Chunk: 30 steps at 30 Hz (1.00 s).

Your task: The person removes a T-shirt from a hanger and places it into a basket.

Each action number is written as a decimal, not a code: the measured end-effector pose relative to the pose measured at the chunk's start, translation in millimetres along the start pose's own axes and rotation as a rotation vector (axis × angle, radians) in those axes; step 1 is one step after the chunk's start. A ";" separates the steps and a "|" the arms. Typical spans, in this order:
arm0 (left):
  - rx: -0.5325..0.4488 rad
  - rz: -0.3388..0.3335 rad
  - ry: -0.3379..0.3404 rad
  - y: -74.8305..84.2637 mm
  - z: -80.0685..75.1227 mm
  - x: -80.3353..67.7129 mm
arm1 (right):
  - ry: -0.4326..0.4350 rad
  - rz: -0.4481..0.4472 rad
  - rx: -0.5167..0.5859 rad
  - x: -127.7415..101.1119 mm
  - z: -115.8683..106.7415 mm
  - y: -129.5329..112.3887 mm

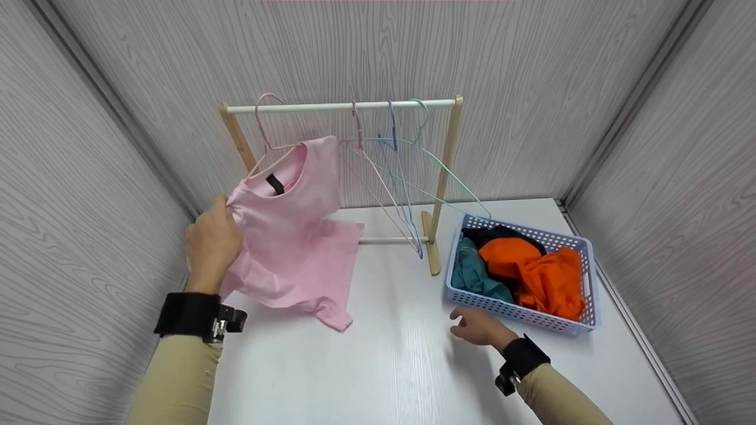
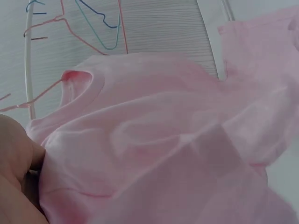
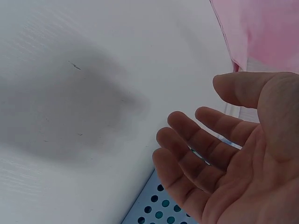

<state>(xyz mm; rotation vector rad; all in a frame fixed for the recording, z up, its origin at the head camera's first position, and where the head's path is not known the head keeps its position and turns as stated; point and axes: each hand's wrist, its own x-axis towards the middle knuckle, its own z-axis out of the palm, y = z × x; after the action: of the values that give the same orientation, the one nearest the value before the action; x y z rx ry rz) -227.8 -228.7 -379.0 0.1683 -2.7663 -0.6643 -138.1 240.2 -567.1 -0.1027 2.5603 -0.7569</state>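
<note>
Pink cotton T-shirt (image 1: 292, 236) on pink wire hanger (image 1: 266, 127), shoulder pinched by left hand (image 1: 212, 242) fingers (image 1: 227, 206). Right hand (image 1: 481, 327) fingers (image 3: 196, 154) loosely spread, empty, above white tabletop (image 1: 401, 354) beside blue perforated plastic basket (image 1: 520, 310).

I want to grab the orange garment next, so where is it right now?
In the head view the orange garment lies in the blue basket on the table's right side, beside a teal garment, just beyond the open right hand.

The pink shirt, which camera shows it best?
The head view: there the whole pink shirt shows, hanging on a pink hanger with the left hand gripping its edge. The left wrist view is too close, showing only folds and the collar. The right wrist view catches just a corner beyond the open right hand.
</note>
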 end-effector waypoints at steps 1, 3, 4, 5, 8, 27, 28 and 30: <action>-0.004 -0.016 0.014 -2.6 -0.2 -0.5 | 0.001 0.000 -0.001 0.1 0.5 1.0; -0.018 -0.043 0.051 -8.1 0.0 -1.8 | 0.001 0.002 -0.005 -0.1 1.4 2.5; -0.028 -0.047 0.065 -11.2 0.4 -2.5 | 0.000 0.006 -0.004 -0.2 1.7 3.0; -0.046 -0.047 0.076 -14.7 0.9 -3.1 | 0.000 0.011 -0.006 -0.5 2.0 3.3; -0.094 -0.003 0.100 -25.4 3.0 -4.6 | -0.001 0.010 -0.011 -1.1 1.8 3.9; -0.421 0.316 -0.272 -27.2 24.6 -14.5 | 0.126 -0.247 0.074 -13.1 -59.7 -2.1; -0.458 0.311 -0.307 -20.1 23.9 -17.7 | 0.135 -0.238 0.083 -14.1 -63.4 -4.1; -0.514 0.312 -0.373 -4.2 21.2 -24.7 | 0.151 -0.230 0.087 -15.7 -70.6 -6.3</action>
<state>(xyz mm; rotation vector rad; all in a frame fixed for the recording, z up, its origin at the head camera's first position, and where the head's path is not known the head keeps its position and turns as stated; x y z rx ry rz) -210.6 -218.9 -405.2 -0.5327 -2.7404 -1.3933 -156.6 273.0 -505.0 -0.3275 2.6832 -0.9955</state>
